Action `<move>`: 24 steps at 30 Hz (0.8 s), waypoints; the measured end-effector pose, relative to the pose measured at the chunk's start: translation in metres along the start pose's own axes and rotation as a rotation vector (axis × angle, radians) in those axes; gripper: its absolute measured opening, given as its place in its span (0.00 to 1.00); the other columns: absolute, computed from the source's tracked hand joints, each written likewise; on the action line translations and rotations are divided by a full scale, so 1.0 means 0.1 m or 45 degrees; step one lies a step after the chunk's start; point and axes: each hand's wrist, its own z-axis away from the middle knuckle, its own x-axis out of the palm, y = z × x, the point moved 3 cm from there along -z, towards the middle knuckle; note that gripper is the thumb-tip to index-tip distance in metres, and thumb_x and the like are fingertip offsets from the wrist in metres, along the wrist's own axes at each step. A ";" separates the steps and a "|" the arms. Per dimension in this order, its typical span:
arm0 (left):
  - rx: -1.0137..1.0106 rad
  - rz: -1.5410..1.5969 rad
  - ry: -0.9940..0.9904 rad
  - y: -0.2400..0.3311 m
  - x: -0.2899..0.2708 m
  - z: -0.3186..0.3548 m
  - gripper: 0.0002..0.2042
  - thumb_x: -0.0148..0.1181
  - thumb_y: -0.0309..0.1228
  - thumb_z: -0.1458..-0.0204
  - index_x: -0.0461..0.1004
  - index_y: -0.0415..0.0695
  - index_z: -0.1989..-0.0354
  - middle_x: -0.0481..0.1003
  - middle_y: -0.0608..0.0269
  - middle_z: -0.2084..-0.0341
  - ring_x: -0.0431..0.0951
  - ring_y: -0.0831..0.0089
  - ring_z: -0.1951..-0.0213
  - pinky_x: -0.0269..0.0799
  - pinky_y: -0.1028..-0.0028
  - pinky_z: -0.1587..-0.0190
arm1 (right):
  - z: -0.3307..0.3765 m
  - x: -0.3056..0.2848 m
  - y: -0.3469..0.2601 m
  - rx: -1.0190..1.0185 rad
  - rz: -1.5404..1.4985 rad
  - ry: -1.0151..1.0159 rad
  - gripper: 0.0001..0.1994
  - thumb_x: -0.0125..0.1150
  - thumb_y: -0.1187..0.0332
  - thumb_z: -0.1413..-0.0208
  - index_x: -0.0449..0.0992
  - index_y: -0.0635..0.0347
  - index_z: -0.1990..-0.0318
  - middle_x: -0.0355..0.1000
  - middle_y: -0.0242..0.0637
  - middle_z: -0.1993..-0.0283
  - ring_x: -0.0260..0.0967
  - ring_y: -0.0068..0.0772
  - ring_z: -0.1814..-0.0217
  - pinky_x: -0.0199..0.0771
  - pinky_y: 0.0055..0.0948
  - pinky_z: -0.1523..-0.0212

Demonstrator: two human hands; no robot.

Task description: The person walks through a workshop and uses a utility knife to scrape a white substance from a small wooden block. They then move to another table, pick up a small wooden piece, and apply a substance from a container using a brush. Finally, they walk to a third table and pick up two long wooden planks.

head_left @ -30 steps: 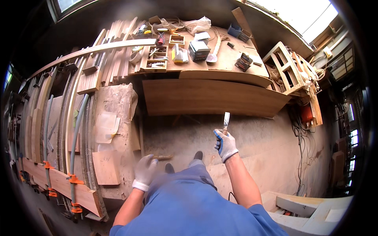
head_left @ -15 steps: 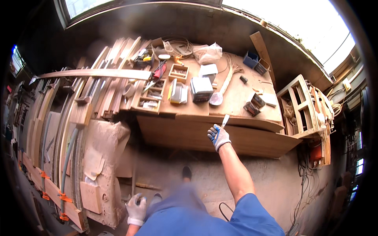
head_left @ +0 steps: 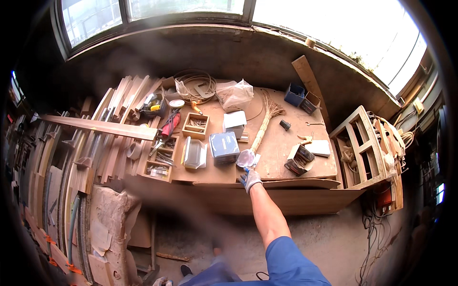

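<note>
My right hand (head_left: 250, 180), in a white and blue work glove, reaches to the front edge of the workbench (head_left: 305, 162). Its fingers are closed on a small pale flat-bladed tool (head_left: 256, 159), whose exact kind I cannot make out. The blade points away from me, beside the whitish end of a long straw brush (head_left: 263, 131) lying on the bench. Left of that stand a blue box (head_left: 224, 147) and a clear plastic container (head_left: 194, 153). Only the top of my gloved left hand (head_left: 163, 281) shows at the lower edge; its fingers are mostly cut off.
Wooden trays of small parts (head_left: 159, 170) stand on the bench's left, near stacked timber strips (head_left: 119, 100). An open dark box (head_left: 299, 159) lies to the right. A wooden frame (head_left: 360, 148) rises at the right end, with cables (head_left: 374, 238) on the floor below.
My right hand has moved left with the bladed tool, closer to the brush. My left hand has dropped mostly out of view. The bench appears lower in the picture as my head has tilted up.
</note>
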 end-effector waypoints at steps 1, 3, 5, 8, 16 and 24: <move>-0.014 -0.007 0.003 0.03 0.01 0.01 0.21 0.60 0.47 0.41 0.79 0.47 0.46 0.79 0.50 0.48 0.77 0.53 0.44 0.69 0.59 0.37 | -0.02 0.04 0.01 0.000 0.035 0.004 0.16 0.63 0.64 0.40 0.72 0.53 0.46 0.69 0.36 0.59 0.69 0.39 0.64 0.79 0.44 0.63; -0.036 -0.019 0.005 0.07 0.03 0.03 0.21 0.60 0.47 0.41 0.79 0.47 0.46 0.79 0.50 0.48 0.77 0.53 0.44 0.68 0.59 0.37 | -0.07 0.14 -0.01 -0.004 0.104 0.013 0.15 0.64 0.64 0.41 0.73 0.51 0.47 0.66 0.34 0.62 0.66 0.35 0.67 0.77 0.42 0.65; -0.071 -0.016 -0.003 0.09 0.05 0.07 0.21 0.60 0.47 0.42 0.79 0.47 0.46 0.79 0.50 0.48 0.77 0.51 0.44 0.68 0.59 0.38 | -0.06 0.26 0.03 -0.012 0.111 -0.020 0.18 0.63 0.63 0.40 0.71 0.51 0.44 0.65 0.36 0.52 0.63 0.40 0.53 0.72 0.46 0.57; -0.091 -0.019 0.004 0.07 0.09 0.09 0.21 0.60 0.47 0.42 0.80 0.46 0.47 0.79 0.49 0.48 0.77 0.49 0.44 0.68 0.58 0.38 | -0.22 0.30 0.05 -0.007 0.173 -0.145 0.22 0.58 0.59 0.36 0.68 0.51 0.36 0.61 0.42 0.30 0.58 0.50 0.28 0.66 0.57 0.37; -0.136 0.137 0.087 -0.12 0.27 0.14 0.25 0.61 0.50 0.43 0.79 0.42 0.47 0.78 0.45 0.47 0.75 0.48 0.43 0.65 0.56 0.37 | -0.24 0.33 -0.21 -0.083 0.044 -0.136 0.20 0.58 0.60 0.34 0.69 0.48 0.37 0.66 0.32 0.35 0.63 0.39 0.33 0.69 0.51 0.42; -0.194 0.393 0.248 -0.02 0.23 0.29 0.16 0.66 0.33 0.51 0.81 0.36 0.56 0.83 0.49 0.63 0.85 0.61 0.59 0.78 0.68 0.50 | 1.32 0.36 -0.31 -1.076 0.875 0.213 0.12 0.64 0.62 0.43 0.80 0.64 0.68 0.72 0.31 0.77 0.65 0.26 0.75 0.69 0.36 0.69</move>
